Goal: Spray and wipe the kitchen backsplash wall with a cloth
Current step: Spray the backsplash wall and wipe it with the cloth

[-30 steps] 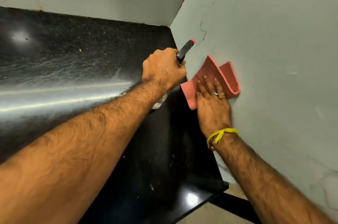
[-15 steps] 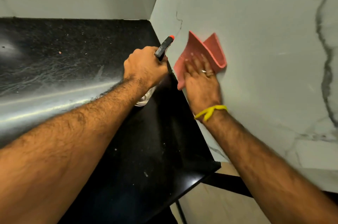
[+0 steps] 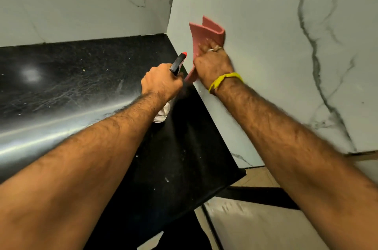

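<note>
A folded pink cloth (image 3: 204, 33) lies flat against the white marble backsplash wall (image 3: 276, 55) on the right. My right hand (image 3: 212, 63), with a ring and a yellow wrist band, presses the cloth to the wall with straight fingers. My left hand (image 3: 161, 82) grips a clear spray bottle (image 3: 178, 62) with a black trigger head and orange nozzle tip. The nozzle points up toward the wall corner. The bottle's clear body shows below my fist, just over the black countertop (image 3: 71, 86).
The black countertop meets a second marble wall (image 3: 81, 0) at the back and ends in a corner edge (image 3: 241, 172) at the front right. Beige floor tiles (image 3: 266, 225) lie below that edge. White specks and smears mark the counter.
My right hand has slid the pink cloth up the wall, away from the counter edge. My left hand with the spray bottle has stayed beside it. The view has shifted rightward.
</note>
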